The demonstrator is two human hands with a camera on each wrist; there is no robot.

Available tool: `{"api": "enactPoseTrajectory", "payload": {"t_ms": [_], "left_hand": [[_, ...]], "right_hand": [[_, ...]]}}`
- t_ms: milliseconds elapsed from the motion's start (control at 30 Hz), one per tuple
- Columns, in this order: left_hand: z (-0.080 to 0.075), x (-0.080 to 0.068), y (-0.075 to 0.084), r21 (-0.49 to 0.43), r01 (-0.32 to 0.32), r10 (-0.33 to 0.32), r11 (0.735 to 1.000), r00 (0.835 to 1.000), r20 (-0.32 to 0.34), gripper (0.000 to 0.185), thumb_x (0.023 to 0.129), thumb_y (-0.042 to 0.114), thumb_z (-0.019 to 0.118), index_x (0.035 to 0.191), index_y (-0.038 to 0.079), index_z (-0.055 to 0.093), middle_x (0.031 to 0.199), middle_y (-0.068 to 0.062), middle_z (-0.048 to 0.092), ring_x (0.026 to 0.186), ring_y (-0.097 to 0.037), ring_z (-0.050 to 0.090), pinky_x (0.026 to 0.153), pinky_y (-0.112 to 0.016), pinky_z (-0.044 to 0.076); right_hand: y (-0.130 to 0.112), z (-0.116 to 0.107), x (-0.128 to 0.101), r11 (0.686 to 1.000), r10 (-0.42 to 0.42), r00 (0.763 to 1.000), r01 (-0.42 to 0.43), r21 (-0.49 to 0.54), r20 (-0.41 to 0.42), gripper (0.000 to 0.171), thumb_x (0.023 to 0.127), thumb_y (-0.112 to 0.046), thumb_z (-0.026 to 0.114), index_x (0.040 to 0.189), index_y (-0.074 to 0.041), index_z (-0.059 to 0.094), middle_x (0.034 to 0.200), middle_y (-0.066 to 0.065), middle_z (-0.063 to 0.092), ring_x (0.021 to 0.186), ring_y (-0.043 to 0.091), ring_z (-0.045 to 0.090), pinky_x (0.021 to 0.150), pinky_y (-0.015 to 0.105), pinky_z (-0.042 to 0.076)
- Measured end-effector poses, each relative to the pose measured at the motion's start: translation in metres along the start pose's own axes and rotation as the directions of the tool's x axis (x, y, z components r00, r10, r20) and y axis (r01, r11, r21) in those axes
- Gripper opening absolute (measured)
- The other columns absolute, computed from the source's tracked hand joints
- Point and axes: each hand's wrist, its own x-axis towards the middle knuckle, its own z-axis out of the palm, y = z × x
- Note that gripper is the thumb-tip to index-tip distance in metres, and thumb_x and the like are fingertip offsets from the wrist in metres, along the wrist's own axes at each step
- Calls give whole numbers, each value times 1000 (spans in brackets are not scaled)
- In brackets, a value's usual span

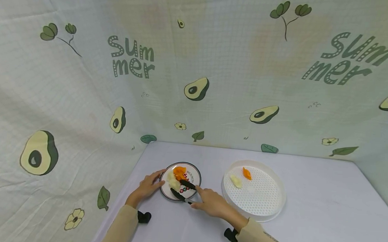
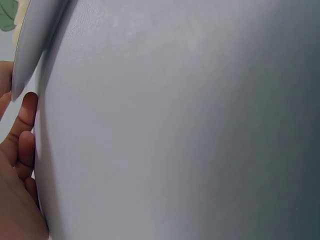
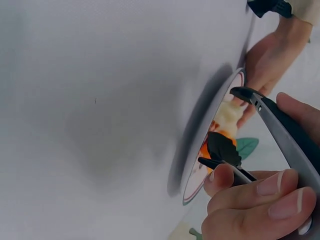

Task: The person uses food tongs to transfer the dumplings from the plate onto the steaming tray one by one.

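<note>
At the left of the table, a small white plate (image 1: 195, 173) with a dark rim bears lumpy orange pieces (image 1: 179, 172) and pale yellow pieces (image 1: 173, 181). My left hand (image 1: 148, 187) holds the plate at its left rim; in the left wrist view its fingers (image 2: 27, 112) show at the plate's edge. A pair of tongs (image 1: 188, 184) with black tips is gripped in my right hand (image 1: 211, 201). The tongs' arms stand spread apart over the plate, tips beside the food. Whether they touch a piece, I cannot tell.
Right of the plate stands a round white tray (image 1: 259, 199) with a dotted bottom and a raised rim. One orange piece (image 1: 247, 173) and one pale yellow piece (image 1: 235, 181) lie in it. A cloth printed with avocados (image 1: 197, 88) hangs behind and left of the white table (image 1: 324, 199).
</note>
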Motion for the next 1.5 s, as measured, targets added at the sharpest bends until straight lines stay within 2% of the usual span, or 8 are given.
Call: {"api": "enactPoseTrajectory", "payload": {"t_ms": [267,667,833,1067,1300,1500], "left_hand": [[-1,0,1,-1,-21,21,1000,1000,-8,53,97,35,66,147,26,51,109,1,53,99,-24,41,88,-54,24],[-1,-3,1,14,-29,29,999,1000,-9,53,97,35,65,147,25,51,106,1,52,98,-24,41,86,-54,25],[-3,-4,3,4,-27,27,1000,1000,-5,53,97,35,65,147,25,51,105,2,52,98,-24,41,86,-53,25],[-4,-3,3,6,-36,36,999,999,-10,53,97,35,65,146,24,51,104,3,51,98,-24,41,85,-52,25],[-3,-2,3,9,-39,39,999,999,-12,52,97,34,66,146,25,52,104,4,52,97,-23,41,85,-52,25],[-3,-2,3,9,-37,37,999,999,-8,53,97,34,65,147,24,51,103,3,52,97,-23,41,86,-52,25]], "right_hand": [[-4,6,6,999,12,999,-13,-33,-39,74,91,-41,71,146,2,47,130,29,57,111,42,60,82,53,52],[0,12,9,996,5,998,-11,-93,-67,67,91,-40,71,144,-5,52,129,23,61,112,39,61,84,53,51],[-1,10,7,993,-9,997,0,-121,-75,67,91,-41,71,144,-5,52,129,22,62,110,38,62,82,51,52],[-2,5,2,994,-15,997,7,-106,-79,67,92,-40,70,145,-4,51,129,22,61,111,37,62,83,50,52],[-2,-1,-2,993,-29,995,18,-114,-91,68,91,-41,70,145,-4,51,125,21,64,102,32,65,78,46,53],[0,-7,-6,992,-58,993,46,-117,-106,69,91,-43,69,145,-3,51,124,21,64,108,35,64,85,48,52]]}}
